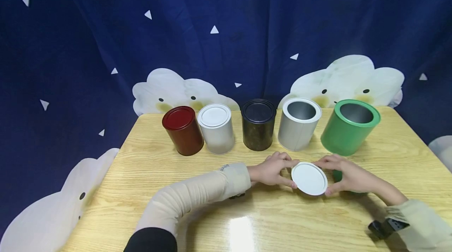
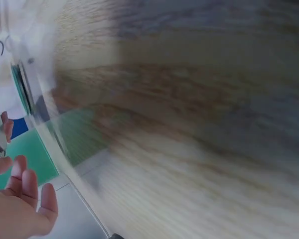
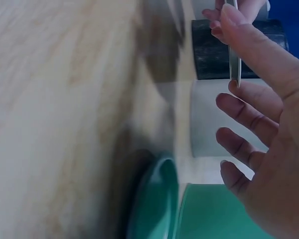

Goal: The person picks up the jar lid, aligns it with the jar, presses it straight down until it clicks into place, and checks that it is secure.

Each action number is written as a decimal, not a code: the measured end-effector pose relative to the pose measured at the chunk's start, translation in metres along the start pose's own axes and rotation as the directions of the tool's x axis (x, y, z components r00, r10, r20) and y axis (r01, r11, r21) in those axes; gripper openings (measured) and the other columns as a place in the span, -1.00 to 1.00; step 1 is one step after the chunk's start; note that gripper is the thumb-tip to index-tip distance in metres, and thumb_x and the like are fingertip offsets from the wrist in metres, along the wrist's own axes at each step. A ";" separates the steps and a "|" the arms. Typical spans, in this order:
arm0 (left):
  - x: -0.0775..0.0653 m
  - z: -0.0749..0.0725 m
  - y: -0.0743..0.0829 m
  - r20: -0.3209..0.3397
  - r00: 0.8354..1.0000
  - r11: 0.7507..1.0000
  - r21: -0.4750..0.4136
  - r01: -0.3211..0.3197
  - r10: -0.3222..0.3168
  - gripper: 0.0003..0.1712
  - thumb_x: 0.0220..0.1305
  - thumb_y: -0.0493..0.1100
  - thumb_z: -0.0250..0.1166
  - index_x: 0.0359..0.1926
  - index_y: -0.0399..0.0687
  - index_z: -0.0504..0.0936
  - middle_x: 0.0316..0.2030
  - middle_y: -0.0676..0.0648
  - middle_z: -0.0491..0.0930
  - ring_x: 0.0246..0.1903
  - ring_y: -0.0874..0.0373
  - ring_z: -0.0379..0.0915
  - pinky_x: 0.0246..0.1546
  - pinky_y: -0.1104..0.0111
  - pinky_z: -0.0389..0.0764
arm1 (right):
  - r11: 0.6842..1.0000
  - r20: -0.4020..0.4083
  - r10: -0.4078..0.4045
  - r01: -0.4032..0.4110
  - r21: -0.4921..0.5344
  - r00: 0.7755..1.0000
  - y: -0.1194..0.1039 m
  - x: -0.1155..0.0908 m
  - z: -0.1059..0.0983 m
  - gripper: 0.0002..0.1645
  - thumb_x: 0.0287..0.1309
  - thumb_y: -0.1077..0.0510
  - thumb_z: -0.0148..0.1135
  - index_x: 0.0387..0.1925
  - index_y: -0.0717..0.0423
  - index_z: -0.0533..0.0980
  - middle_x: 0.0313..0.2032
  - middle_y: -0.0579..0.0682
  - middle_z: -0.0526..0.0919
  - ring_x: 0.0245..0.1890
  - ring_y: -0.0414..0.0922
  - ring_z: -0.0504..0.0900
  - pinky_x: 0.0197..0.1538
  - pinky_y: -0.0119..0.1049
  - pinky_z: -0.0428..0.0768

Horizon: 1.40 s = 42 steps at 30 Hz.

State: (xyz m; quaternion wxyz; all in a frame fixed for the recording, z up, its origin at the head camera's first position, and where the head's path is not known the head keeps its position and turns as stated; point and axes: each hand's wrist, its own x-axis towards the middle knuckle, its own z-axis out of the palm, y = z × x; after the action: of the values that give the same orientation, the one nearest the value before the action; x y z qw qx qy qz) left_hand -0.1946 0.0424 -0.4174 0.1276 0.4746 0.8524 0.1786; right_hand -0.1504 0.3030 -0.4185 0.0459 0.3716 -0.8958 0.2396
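Note:
A round white lid [image 1: 309, 178] is held up off the table between both hands. My left hand [image 1: 272, 170] grips its left edge with thumb and forefinger spread along the rim. Opposite it, my right hand [image 1: 347, 174] holds the right edge between thumb and forefinger, its other fingers loosely bent. Edge-on, the lid [image 3: 234, 59] appears thin in the right wrist view. Below the right hand, a green lid [image 3: 157, 204] lies on the table, mostly hidden from the head camera. An uncovered white can [image 1: 296, 132] and an uncovered green can [image 1: 341, 136] stand behind the hands.
Along the back stand a dark red can [image 1: 187, 138], a lidded white can [image 1: 219, 136] and a black can [image 1: 257, 132], all covered. They share the wooden table [image 1: 141, 189]. A blue curtain [image 1: 226, 59] with white clouds hangs behind.

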 end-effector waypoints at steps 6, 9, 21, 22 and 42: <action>-0.001 -0.004 -0.002 -0.087 0.992 0.995 -0.044 -0.092 0.088 -0.16 0.02 0.08 0.36 0.28 -0.15 0.29 0.01 -0.05 0.40 -0.03 0.19 0.21 -0.10 0.52 0.18 | 1.000 -0.019 -0.029 0.029 -0.003 0.999 0.000 0.003 -0.006 -0.08 -0.49 -0.14 0.51 0.06 0.12 0.49 -0.11 -0.10 0.55 -0.11 -0.27 0.36 -0.24 -0.20 0.44; -0.001 -0.006 -0.002 -0.119 0.986 0.991 -0.055 -0.120 0.113 -0.17 0.00 0.05 0.38 0.26 -0.17 0.31 0.00 -0.06 0.42 -0.01 0.18 0.24 -0.03 0.53 0.18 | 1.000 -0.026 -0.024 0.025 0.004 0.999 -0.002 0.004 -0.009 -0.08 -0.48 -0.13 0.51 0.06 0.09 0.49 -0.11 -0.11 0.56 -0.12 -0.29 0.37 -0.23 -0.23 0.44; -0.001 -0.016 -0.004 -0.164 0.979 0.980 -0.137 -0.143 0.120 -0.18 -0.05 0.02 0.43 0.22 -0.17 0.37 0.00 -0.05 0.44 0.01 0.22 0.25 0.01 0.54 0.21 | 0.996 0.000 0.010 -0.010 0.084 1.000 -0.008 0.010 -0.021 -0.13 -0.40 -0.08 0.52 0.08 0.09 0.47 -0.11 -0.12 0.55 -0.13 -0.30 0.44 -0.25 -0.26 0.50; -0.002 -0.018 -0.004 -0.174 0.978 0.978 -0.147 -0.146 0.120 -0.19 -0.06 0.01 0.43 0.22 -0.18 0.37 -0.01 -0.05 0.44 0.00 0.22 0.26 0.00 0.55 0.22 | 0.995 0.000 0.006 -0.006 0.095 1.000 -0.008 0.011 -0.022 -0.13 -0.40 -0.06 0.52 0.08 0.10 0.47 -0.11 -0.12 0.55 -0.15 -0.30 0.45 -0.26 -0.26 0.50; -0.005 -0.035 -0.011 -0.425 0.899 0.927 -0.285 -0.245 0.107 -0.37 -0.19 -0.16 0.51 0.00 -0.19 0.56 -0.22 -0.03 0.55 -0.16 0.11 0.39 -0.08 0.47 0.35 | 0.988 -0.054 -0.012 0.020 0.156 0.998 -0.014 0.027 -0.035 -0.17 -0.41 0.19 0.55 0.05 0.27 0.45 -0.33 -0.28 0.51 -0.36 -0.33 0.43 -0.30 -0.41 0.43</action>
State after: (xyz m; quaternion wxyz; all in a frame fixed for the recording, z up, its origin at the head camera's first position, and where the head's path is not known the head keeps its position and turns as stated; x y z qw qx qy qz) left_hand -0.2142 0.0266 -0.3903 0.0109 0.4754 0.7709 0.4238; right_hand -0.1639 0.2933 -0.3747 0.0420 0.3749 -0.8697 0.3183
